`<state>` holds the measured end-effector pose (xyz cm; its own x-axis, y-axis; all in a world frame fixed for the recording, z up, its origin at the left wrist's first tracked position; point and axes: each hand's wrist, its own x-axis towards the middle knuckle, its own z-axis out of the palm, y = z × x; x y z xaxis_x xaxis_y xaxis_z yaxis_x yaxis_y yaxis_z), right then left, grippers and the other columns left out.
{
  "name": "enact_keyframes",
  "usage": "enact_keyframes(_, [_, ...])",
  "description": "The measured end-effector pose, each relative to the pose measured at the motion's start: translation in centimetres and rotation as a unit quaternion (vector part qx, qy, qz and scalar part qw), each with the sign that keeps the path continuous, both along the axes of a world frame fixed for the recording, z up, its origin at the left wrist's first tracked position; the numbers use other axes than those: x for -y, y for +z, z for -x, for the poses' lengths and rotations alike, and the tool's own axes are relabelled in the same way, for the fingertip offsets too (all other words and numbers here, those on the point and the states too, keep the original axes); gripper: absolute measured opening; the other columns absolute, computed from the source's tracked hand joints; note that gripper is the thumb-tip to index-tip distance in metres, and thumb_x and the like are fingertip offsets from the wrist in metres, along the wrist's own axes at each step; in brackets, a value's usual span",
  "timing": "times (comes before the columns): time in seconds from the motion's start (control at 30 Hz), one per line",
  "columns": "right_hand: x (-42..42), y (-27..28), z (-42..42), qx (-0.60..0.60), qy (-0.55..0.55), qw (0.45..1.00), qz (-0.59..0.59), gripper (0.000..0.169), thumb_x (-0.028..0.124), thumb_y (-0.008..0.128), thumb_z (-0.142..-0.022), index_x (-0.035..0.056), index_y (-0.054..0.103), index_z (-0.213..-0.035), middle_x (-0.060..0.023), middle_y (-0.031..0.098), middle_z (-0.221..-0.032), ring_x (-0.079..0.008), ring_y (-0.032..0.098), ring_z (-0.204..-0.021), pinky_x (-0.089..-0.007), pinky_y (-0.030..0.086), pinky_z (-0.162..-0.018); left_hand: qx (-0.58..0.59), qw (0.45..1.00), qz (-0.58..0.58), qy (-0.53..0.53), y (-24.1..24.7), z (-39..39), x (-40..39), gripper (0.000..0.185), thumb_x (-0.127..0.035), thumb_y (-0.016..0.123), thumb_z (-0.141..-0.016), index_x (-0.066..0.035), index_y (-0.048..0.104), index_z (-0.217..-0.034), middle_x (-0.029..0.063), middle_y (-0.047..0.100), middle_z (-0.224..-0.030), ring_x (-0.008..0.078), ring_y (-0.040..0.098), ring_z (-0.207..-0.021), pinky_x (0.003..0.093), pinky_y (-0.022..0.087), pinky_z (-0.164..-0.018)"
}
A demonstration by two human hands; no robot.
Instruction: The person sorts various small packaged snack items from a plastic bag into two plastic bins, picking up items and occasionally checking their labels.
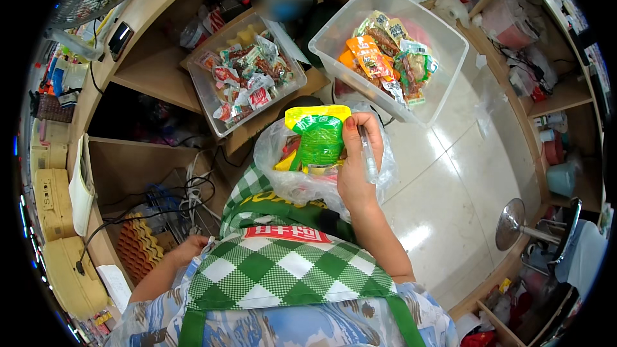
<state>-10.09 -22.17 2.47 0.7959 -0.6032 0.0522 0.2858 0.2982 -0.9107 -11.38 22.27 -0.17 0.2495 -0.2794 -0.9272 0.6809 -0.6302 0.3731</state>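
Observation:
My right hand (361,154) holds a green and yellow plastic snack packet (320,137) by its right edge, with a clear-barrelled pen (368,156) also held along the fingers. The packet is over the mouth of a clear plastic bag (270,142), where other packets partly show. Low on the left, beside the checked apron (289,270), is my left hand (195,246); its fingers are bent near the apron's edge, and whether they grip anything cannot be told.
Ahead stand a clear bin of small wrapped snacks (219,123) and a larger translucent bin (332,62) with mixed packets. Cables (193,183) hang at the left shelf. On the right are a chrome-based stool (511,224) and shelves with a blue bucket (560,178).

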Motion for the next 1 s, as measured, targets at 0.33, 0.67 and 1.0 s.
enact_keyframes(0.33, [-1.4,0.1,1.8,-0.011,0.018,0.999,-0.046,0.014,0.015,0.049,-0.096,0.005,0.046,-0.087,0.0032,0.043,-0.078,-0.0048,0.037,-0.074,-0.0202,0.032,-0.067,0.057,0.907,-0.005,-0.417,-1.6,-7.2,4.3,0.016,-0.009,0.067,-0.074,-0.003,0.067,-0.09,-0.0012,0.065,-0.077,0.0091,0.059,-0.072,0.0268,0.047,-0.063])
enact_keyframes(0.67, [-4.2,0.9,5.9,0.003,0.017,0.999,-0.028,0.013,0.015,0.049,-0.096,0.0055,0.047,-0.088,0.0036,0.043,-0.079,-0.0041,0.037,-0.074,-0.0193,0.031,-0.067,0.412,0.736,-0.094,-0.53,-0.7,-8.3,13.7,0.014,-0.015,0.069,-0.069,-0.006,0.069,-0.079,0.0135,0.065,-0.074,0.029,0.063,-0.072,0.0394,0.049,-0.064])
enact_keyframes(1.0, [-4.7,1.7,10.2,0.018,-0.035,0.999,0.001,0.015,0.019,0.049,-0.097,0.0065,0.048,-0.088,0.0047,0.043,-0.078,-0.0029,0.036,-0.07,-0.0186,0.029,-0.06,0.474,0.821,0.309,-0.074,6.5,-1.8,25.7,0.028,-0.025,0.054,-0.093,0.001,0.061,-0.089,0.0045,0.061,-0.073,0.013,0.059,-0.068,0.0292,0.047,-0.063])
